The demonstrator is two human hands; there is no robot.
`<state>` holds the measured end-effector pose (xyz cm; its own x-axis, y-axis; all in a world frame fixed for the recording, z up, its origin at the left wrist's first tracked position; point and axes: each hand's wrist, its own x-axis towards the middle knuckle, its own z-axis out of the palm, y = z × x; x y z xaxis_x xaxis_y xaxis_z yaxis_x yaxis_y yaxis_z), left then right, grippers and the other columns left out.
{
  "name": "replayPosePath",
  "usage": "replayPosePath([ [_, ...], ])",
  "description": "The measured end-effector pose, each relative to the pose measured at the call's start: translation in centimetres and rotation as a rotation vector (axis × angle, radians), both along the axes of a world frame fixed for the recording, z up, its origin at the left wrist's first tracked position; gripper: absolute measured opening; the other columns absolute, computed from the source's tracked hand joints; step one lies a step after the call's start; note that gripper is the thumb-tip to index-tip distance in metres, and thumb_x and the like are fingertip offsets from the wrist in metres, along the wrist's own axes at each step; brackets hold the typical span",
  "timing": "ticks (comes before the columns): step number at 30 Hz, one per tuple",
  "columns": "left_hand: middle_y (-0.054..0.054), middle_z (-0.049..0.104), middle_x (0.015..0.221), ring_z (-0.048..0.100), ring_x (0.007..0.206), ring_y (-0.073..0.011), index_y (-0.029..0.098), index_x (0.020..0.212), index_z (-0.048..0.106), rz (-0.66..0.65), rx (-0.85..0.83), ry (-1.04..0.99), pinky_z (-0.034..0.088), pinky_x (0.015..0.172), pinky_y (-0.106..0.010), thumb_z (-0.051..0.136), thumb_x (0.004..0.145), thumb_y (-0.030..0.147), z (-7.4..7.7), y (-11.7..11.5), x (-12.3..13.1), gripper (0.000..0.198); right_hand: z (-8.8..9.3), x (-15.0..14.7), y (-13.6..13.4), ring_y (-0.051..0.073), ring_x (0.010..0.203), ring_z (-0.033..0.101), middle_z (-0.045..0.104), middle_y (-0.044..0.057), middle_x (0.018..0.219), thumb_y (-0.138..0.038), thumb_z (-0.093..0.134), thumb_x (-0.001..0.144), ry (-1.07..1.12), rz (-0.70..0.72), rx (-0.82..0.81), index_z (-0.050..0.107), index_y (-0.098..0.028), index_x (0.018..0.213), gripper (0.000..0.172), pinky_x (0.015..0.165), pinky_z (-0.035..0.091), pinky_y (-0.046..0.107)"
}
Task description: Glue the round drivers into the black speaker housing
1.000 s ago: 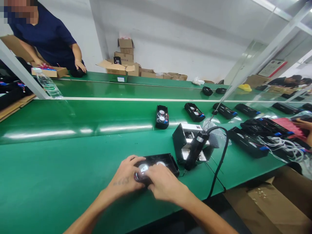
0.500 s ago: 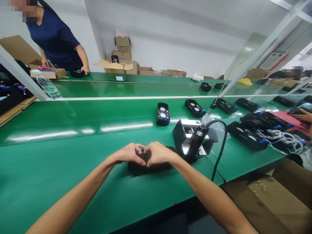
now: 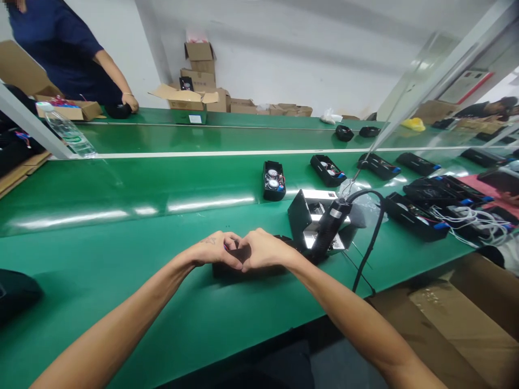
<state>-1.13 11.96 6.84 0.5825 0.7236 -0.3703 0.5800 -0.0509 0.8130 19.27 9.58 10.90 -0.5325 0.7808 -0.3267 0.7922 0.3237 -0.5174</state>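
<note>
A: What is sitting at the far left?
B: A dark thing [image 3: 18, 297] is sitting on the green table [image 3: 101, 259], well apart from the hands.
A: What is the left hand [image 3: 221, 249] doing?
B: It is bending its fingers over the box [image 3: 259, 274]. I can't tell if it is gripping anything.
A: Where is the box lying?
B: On the table, in front of the person. Both hands are hiding most of it.
A: And the right hand [image 3: 263, 249]?
B: It is curling too, with its thumb side facing the left one. Its fingertips are hiding, so I can't tell if it is holding on.
A: What could be going wrong there?
B: If one hand is pushing harder, the box could be sliding or tipping. A finger could be getting pinched, too.
A: What is standing to the right?
B: A driver [image 3: 329, 224] is leaning by a machine [image 3: 299, 216], near the box's right end. If the box is slipping that way, it could be bumping the driver.
A: Anything more?
B: The cord [image 3: 375, 237] is hanging down near the right arm. If the arm is catching it, the driver could be falling.
</note>
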Motion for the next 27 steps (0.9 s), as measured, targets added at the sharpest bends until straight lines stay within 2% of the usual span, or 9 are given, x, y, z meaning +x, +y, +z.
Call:
replayPosePath([
  [5, 0.002, 0.07, 0.121, 0.062, 0.098, -0.02, 0.021, 0.06, 0.07, 0.002, -0.01, 0.002, 0.042, 0.08, -0.03, 0.088, 0.053, 0.046, 0.09, 0.01, 0.18, 0.032, -0.08, -0.15, 0.1, 0.016, 0.07, 0.058, 0.065, -0.003, 0.069, -0.039, 0.089, 0.064, -0.003, -0.046, -0.011, 0.082, -0.025, 0.095, 0.035, 0.057, 0.033, 0.025],
  [9, 0.003, 0.069, 0.122, 0.061, 0.094, -0.0181, 0.021, 0.06, 0.069, 0.007, -0.015, 0.003, 0.04, 0.076, -0.03, 0.09, 0.052, 0.047, 0.24, -0.11, 0.24, 0.034, -0.06, -0.11, -0.11, 0.014, 0.066, 0.053, 0.055, -0.005, 0.06, -0.039, 0.091, 0.062, 0.006, -0.082, -0.019, 0.083, -0.024, 0.089, 0.032, 0.056, 0.032, 0.024],
  [15, 0.003, 0.069, 0.114, 0.059, 0.092, -0.0168, 0.021, 0.062, 0.072, 0.005, -0.024, -0.006, 0.039, 0.075, -0.029, 0.09, 0.054, 0.047, 0.23, -0.12, 0.11, 0.032, -0.32, 0.03, -0.09, 0.013, 0.065, 0.047, 0.048, -0.007, 0.057, -0.038, 0.092, 0.061, 0.03, -0.091, 0.001, 0.08, -0.022, 0.083, 0.03, 0.056, 0.029, 0.025],
  [21, 0.003, 0.068, 0.109, 0.059, 0.093, -0.0172, 0.021, 0.061, 0.07, -0.02, -0.04, -0.015, 0.038, 0.074, -0.028, 0.09, 0.055, 0.048, 0.19, 0.03, 0.15, 0.034, -0.19, -0.17, 0.44, 0.012, 0.063, 0.049, 0.051, -0.008, 0.058, -0.035, 0.091, 0.061, 0.024, -0.066, -0.037, 0.076, -0.022, 0.078, 0.026, 0.055, 0.028, 0.025],
  [27, 0.004, 0.067, 0.104, 0.058, 0.088, -0.0155, 0.021, 0.06, 0.067, 0.01, -0.029, -0.033, 0.039, 0.074, -0.028, 0.091, 0.053, 0.046, -0.19, -0.26, 0.24, 0.035, -0.36, -0.56, -0.09, 0.015, 0.067, 0.053, 0.056, -0.006, 0.063, -0.033, 0.092, 0.057, -0.009, -0.11, -0.014, 0.071, -0.023, 0.072, 0.028, 0.057, 0.031, 0.026],
])
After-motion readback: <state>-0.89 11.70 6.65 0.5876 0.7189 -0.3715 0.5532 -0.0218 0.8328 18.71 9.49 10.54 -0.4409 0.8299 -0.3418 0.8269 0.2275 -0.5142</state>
